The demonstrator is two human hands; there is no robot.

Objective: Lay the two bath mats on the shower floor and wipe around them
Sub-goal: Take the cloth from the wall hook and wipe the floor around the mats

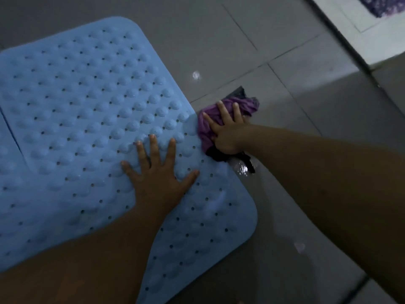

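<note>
A light blue rubber bath mat (83, 110) with bumps and small holes lies flat on the grey tiled shower floor (252, 47). A second blue mat (5, 150) adjoins it at the left edge, mostly out of view. My left hand (157, 178) lies flat on the mat near its right edge, fingers spread and straight. My right hand (226, 132) presses a purple and dark cloth (247, 106) onto the wet floor right beside the mat's right edge, fingers straight on top of it.
A puddle of water (242, 168) glistens on the tile just below the cloth. A raised pale threshold (355, 53) runs diagonally at the upper right, with a purple patterned rug (381, 5) beyond it.
</note>
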